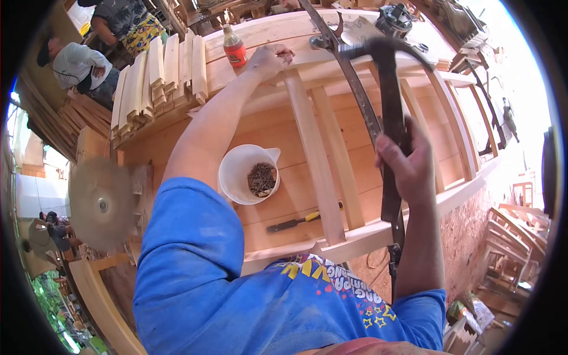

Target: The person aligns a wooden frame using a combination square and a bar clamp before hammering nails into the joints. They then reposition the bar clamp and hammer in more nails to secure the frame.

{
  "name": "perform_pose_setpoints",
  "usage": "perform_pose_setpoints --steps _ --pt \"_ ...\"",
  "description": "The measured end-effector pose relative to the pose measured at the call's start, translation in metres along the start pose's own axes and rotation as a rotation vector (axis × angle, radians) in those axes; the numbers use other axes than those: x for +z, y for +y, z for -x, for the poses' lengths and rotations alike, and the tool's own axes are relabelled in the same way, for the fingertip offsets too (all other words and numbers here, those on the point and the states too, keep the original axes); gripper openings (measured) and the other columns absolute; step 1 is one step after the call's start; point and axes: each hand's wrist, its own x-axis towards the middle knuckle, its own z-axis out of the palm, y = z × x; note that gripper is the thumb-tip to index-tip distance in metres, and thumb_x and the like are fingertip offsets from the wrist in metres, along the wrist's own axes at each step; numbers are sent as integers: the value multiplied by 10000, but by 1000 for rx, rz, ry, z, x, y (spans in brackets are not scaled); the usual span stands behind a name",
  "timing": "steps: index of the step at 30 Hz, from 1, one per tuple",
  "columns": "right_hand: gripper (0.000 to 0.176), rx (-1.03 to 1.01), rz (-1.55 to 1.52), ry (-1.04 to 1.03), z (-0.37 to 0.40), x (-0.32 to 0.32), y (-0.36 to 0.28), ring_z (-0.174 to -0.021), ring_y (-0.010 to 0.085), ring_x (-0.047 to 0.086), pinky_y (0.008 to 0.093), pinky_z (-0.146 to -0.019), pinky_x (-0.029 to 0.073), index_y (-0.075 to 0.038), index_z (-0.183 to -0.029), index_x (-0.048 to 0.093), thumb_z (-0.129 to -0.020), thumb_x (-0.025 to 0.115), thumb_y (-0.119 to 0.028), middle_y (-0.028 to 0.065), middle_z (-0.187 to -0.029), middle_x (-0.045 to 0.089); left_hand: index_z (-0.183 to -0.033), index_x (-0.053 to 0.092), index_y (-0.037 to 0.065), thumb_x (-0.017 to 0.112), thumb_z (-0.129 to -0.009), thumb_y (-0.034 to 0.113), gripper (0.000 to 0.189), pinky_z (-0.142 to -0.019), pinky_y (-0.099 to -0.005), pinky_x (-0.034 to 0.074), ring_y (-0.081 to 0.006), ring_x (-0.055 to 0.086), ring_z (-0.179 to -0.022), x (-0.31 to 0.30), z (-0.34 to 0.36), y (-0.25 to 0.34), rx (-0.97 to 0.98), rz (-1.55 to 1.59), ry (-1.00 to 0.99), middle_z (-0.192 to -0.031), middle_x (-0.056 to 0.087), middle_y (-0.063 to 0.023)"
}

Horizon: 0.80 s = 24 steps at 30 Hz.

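Observation:
My right hand (409, 161) is wrapped round the dark handle of a claw hammer (390, 89), which is raised with its head toward the far side. My left hand (271, 59) rests at the far rail of a wooden frame (313, 157), near the top of a slat. Its fingers are curled together, and whatever they pinch is too small to make out. A long metal bar clamp (359, 97) crosses the frame beside the hammer. Inside the frame stands a white plastic pitcher (234, 174) with nails (261, 179) in it. A chisel with a yellow and black handle (296, 222) lies near it.
Stacked wooden pieces (168, 74) and a red-labelled bottle (234, 47) stand beyond my left arm. A power tool (394, 21) sits at the far edge. A round saw blade (102, 204) is at left. People (86, 68) are at the upper left.

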Motion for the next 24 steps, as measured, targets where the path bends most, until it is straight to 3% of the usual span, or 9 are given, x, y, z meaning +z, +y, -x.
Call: perform_pose_setpoints --steps 3,6,7,10,13,17,19,24 --pt "218 195 -318 -61 -1 21 10 -582 86 578 261 -531 492 -20 -1098 568 -1011 691 -178 2 -748 578 -1139 794 79 709 -1000 290 266 -905 -323 563 -171 751 -979 3 0 -12 20 -15 15 -1028 808 -80" --pt "190 330 -90 -91 -3 33 18 -581 74 570 260 -531 500 -34 -1108 565 -1018 675 -160 0 -746 564 -1128 804 104 727 -976 335 288 -897 -341 565 -182 756 -976 -2 3 -10 3 -18 27 -1041 809 -87" --pt "249 343 -40 -128 -5 36 23 -578 74 569 256 -525 492 -13 -1180 571 -1012 675 -164 9 -779 582 -1128 805 109 728 -973 332 283 -898 -343 565 -181 756 -978 -2 4 -11 4 -16 24 -1042 810 -84" --pt "414 279 70 -123 -13 45 28 -563 94 583 275 -535 492 16 -1325 546 -995 684 -192 44 -825 622 -1135 809 127 732 -966 320 267 -900 -346 564 -180 756 -983 -3 4 -11 8 -8 24 -1046 811 -72" --pt "585 197 287 -95 -33 52 17 -668 168 670 348 -646 553 -9 -1483 472 -982 678 -229 115 -929 699 -1146 809 141 733 -962 305 257 -898 -346 564 -181 756 -982 -3 10 -7 8 -32 28 -1052 810 -68" --pt "677 -87 354 -9 -73 75 30 -894 329 735 426 -850 566 -96 -1586 395 -983 654 -260 227 -1081 733 -1146 810 148 737 -960 287 243 -892 -345 565 -180 755 -978 -3 10 -6 14 -41 38 -1063 808 -76" --pt "703 -97 434 -9 -92 86 30 -991 392 730 447 -922 552 -137 -1620 371 -985 645 -264 266 -1130 729 -1142 810 134 726 -970 297 252 -904 -349 556 -189 750 -989 0 10 -10 -2 26 16 -1063 805 -86" --pt "724 40 685 -116 -116 102 47 -977 415 729 469 -920 540 -158 -1637 360 -982 651 -266 278 -1038 738 -1153 808 114 747 -954 277 264 -920 -347 551 -188 744 -1007 -4 11 -7 -25 26 -8 -1079 803 -92"
